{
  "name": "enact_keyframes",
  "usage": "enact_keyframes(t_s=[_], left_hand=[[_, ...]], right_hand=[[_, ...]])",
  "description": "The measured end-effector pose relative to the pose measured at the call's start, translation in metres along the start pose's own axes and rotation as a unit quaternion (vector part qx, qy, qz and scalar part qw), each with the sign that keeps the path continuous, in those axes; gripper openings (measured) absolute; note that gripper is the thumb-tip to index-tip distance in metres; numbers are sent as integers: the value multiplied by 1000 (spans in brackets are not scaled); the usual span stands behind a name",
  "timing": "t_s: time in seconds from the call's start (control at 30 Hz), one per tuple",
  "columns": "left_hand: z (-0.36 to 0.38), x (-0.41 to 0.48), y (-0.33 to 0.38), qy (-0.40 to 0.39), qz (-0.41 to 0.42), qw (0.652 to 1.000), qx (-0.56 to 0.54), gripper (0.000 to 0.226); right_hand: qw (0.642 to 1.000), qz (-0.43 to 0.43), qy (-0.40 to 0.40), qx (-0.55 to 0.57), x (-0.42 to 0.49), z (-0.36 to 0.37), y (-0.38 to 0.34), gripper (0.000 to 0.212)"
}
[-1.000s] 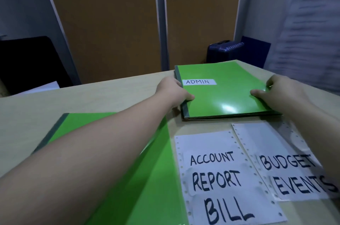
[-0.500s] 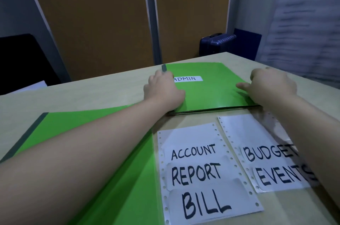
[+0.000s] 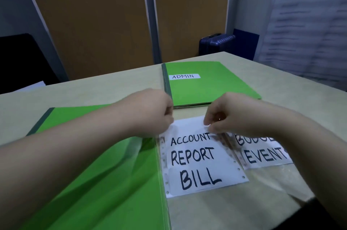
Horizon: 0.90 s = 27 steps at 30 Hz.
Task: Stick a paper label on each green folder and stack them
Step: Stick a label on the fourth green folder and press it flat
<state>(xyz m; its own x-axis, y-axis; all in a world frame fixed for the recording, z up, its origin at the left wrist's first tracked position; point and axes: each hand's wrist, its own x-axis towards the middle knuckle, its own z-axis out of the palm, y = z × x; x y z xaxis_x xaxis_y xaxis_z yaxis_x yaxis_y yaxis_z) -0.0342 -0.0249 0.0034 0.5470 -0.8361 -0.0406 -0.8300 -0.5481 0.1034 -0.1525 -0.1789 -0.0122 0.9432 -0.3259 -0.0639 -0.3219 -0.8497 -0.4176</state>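
A stack of green folders [image 3: 210, 88] lies at the far middle of the table, its top one bearing a white ADMIN label [image 3: 184, 76]. A larger green folder [image 3: 97, 169] lies near me on the left, partly under my left arm. To its right is a label sheet [image 3: 199, 162] reading ACCOUNT, REPORT, BILL, and beside that a second sheet [image 3: 262, 154] with BUDGET and EVENTS. My left hand [image 3: 150, 111] pinches the top left of the first sheet. My right hand [image 3: 231, 115] pinches its top edge above ACCOUNT.
The beige table [image 3: 93, 94] ends close on the right and front right. Behind it stand brown partition panels [image 3: 93, 23], a dark blue suitcase [image 3: 216, 41] and a black chair [image 3: 20, 57] at left.
Both hands have left the ADMIN folder stack and come back toward me. They now pinch the top edge of the ACCOUNT sheet.
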Motion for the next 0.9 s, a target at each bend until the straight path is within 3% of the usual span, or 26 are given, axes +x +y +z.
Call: enact_keyframes(t_s=[0.13,0.3,0.43,0.57,0.77,0.9], left_hand=[[10,-20,-6,-18,-11,1000,7,21],[28,-23,-7,39,7,998,40,28],[30,-19,-7,40,-15,996,-78,13],[27,-12,-11,45,-34,984,-168,12],[21,-9,-21,20,-26,970,-241,12],[7,-15,-37,15,-35,949,-313,12]], right_hand=[[998,14,-5,-63,-3,9,-10,17],[995,28,-15,-99,-1,11,-14,22],[992,44,-33,-113,-2,8,-19,22],[991,42,-12,-128,1,11,-18,5],[992,44,19,-119,6,6,-15,16],[998,17,35,-52,8,-2,-23,15]])
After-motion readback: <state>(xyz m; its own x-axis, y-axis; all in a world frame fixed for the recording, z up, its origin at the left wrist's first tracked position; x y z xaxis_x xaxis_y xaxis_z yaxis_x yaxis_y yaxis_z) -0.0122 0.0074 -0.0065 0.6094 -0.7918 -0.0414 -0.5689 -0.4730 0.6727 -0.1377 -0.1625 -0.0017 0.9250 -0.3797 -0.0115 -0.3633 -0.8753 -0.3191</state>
